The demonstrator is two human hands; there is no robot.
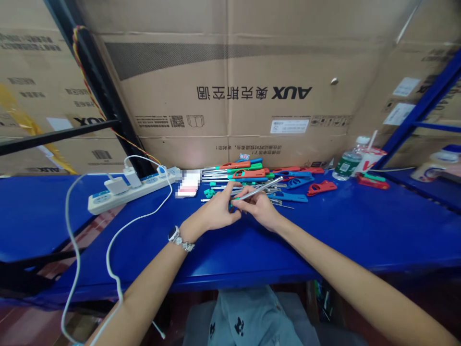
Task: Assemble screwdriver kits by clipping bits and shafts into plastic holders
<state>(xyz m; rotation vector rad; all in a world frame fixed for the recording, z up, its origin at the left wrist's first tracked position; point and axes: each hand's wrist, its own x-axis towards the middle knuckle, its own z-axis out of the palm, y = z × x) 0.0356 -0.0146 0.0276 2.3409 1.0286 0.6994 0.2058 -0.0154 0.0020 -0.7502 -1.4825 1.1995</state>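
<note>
Silver tube (264, 186), slim, straight and shiny, shows green at one end.

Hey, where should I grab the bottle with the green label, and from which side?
Probably around the green label, from the near left: the bottle appears upright, its labelled body is wider than its neck, and the red-and-white cup crowds its right side.

Tube (262, 188) looks shiny metal, tbl (360, 226) smooth & glossy, box (248, 113) matt cardbd.
</note>
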